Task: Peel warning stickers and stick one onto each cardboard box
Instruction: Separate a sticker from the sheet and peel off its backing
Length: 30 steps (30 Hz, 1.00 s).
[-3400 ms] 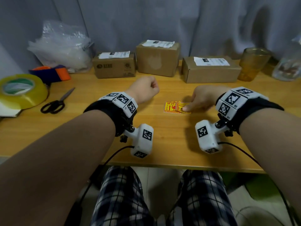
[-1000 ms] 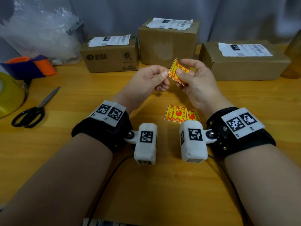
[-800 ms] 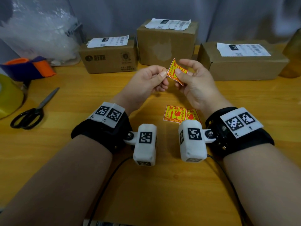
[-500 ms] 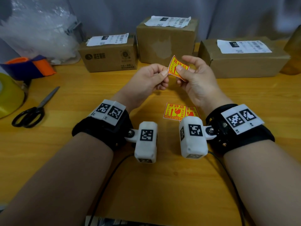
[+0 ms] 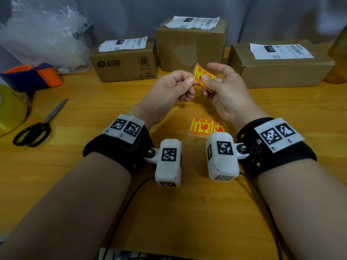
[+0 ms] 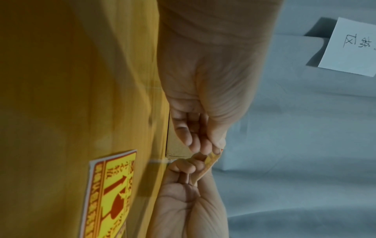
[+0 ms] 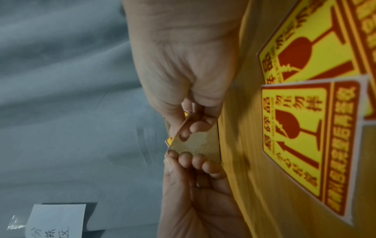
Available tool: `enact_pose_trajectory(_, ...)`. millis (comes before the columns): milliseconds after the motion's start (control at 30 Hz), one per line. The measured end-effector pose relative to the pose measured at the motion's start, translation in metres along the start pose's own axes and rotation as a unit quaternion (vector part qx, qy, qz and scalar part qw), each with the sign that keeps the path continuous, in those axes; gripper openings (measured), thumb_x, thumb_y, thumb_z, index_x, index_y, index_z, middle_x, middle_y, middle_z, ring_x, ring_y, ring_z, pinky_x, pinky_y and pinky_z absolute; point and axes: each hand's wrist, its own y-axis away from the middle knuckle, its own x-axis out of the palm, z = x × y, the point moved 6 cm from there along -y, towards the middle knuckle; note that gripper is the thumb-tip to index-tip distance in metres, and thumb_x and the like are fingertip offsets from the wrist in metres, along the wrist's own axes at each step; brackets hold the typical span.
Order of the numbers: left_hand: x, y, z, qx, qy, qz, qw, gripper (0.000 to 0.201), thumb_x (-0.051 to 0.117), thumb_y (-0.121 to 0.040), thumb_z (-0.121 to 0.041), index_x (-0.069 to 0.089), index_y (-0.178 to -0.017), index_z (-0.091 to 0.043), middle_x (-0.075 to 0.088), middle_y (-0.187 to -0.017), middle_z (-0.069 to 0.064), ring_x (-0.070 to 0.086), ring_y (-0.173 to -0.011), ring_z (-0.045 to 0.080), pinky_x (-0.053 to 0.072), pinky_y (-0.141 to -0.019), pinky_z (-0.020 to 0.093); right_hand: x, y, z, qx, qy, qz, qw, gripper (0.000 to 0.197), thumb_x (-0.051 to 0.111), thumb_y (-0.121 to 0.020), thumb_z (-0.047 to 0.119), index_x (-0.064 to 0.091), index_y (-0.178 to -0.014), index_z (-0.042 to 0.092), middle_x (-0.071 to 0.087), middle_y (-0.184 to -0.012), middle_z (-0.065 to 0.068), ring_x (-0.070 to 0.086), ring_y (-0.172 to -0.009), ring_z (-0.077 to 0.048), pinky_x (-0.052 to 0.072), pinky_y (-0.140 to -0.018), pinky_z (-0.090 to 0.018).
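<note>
A yellow and red warning sticker (image 5: 202, 72) is held above the table, in front of the middle cardboard box (image 5: 191, 47). My left hand (image 5: 185, 81) pinches its left edge and my right hand (image 5: 210, 79) pinches its right part. The right wrist view shows the brownish back of the sticker (image 7: 195, 145) between both sets of fingertips. Two more stickers (image 5: 201, 126) lie overlapping on the wooden table just below my hands. A left box (image 5: 124, 62) and a right box (image 5: 277, 72) flank the middle one; each carries a white shipping label.
Black-handled scissors (image 5: 35, 128) lie at the left. Beyond them are a yellow tape roll (image 5: 11, 113), an orange and blue item (image 5: 32, 76) and a clear plastic bag (image 5: 43, 34). An amber glass (image 5: 338, 59) stands at the far right. A grey curtain hangs behind the boxes.
My right hand has lifted one sticker off the table pile and my left hand has joined it. Over the last second both hands stay almost still, working the sticker's edge.
</note>
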Motion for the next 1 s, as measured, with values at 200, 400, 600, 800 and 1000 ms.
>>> enact_pose_trajectory(200, 0.001, 0.001, -0.002, 0.01, 0.014, -0.002, 1.0, 0.015, 0.042, -0.098, -0.009, 0.055, -0.091, -0.012, 0.057, -0.073, 0.001, 0.055, -0.066, 0.005, 0.047, -0.067, 0.018, 0.002, 0.001, 0.0, 0.003, 0.006, 0.008, 1.0, 0.041, 0.059, -0.088, 0.0, 0.047, -0.126, 0.007, 0.064, -0.078, -0.007, 0.054, -0.06, -0.012, 0.046, -0.053, -0.02)
enact_pose_trajectory(400, 0.002, 0.002, -0.003, 0.014, 0.0, -0.002, 1.0, 0.014, 0.043, -0.098, -0.01, 0.054, -0.09, -0.014, 0.057, -0.075, 0.0, 0.055, -0.068, 0.005, 0.046, -0.069, 0.019, 0.001, 0.001, 0.0, 0.004, 0.014, 0.01, 1.0, 0.044, 0.06, -0.087, 0.001, 0.046, -0.128, 0.007, 0.064, -0.08, -0.006, 0.056, -0.061, -0.01, 0.047, -0.054, -0.02)
enact_pose_trajectory(600, -0.006, -0.001, -0.004, 0.007, -0.047, -0.071, 0.996, 0.017, 0.043, -0.098, -0.011, 0.054, -0.084, -0.015, 0.054, -0.072, -0.002, 0.053, -0.064, 0.003, 0.046, -0.064, 0.017, -0.009, 0.001, 0.013, -0.114, 0.26, -0.048, 0.958, 0.035, 0.074, -0.078, 0.025, 0.059, -0.109, 0.03, 0.048, -0.124, -0.001, 0.049, -0.111, -0.012, 0.042, -0.096, -0.025)
enact_pose_trajectory(800, -0.006, -0.002, -0.004, -0.005, -0.106, -0.086, 0.991, 0.015, 0.045, -0.097, -0.013, 0.056, -0.086, -0.015, 0.055, -0.072, -0.003, 0.053, -0.063, 0.003, 0.048, -0.062, 0.015, 0.003, 0.004, 0.013, -0.147, 0.265, 0.016, 0.953, 0.012, 0.072, -0.08, 0.02, 0.071, -0.091, 0.024, 0.065, -0.102, 0.003, 0.058, -0.096, -0.002, 0.045, -0.088, -0.019)
enact_pose_trajectory(1000, -0.006, -0.002, -0.006, 0.0, -0.119, -0.096, 0.988, 0.014, 0.046, -0.097, -0.013, 0.058, -0.09, -0.01, 0.056, -0.07, -0.002, 0.054, -0.057, -0.003, 0.048, -0.061, 0.014, -0.003, -0.002, 0.012, -0.147, 0.305, -0.004, 0.941, 0.013, 0.071, -0.081, 0.022, 0.072, -0.094, 0.024, 0.055, -0.117, 0.005, 0.05, -0.116, -0.005, 0.035, -0.098, -0.02)
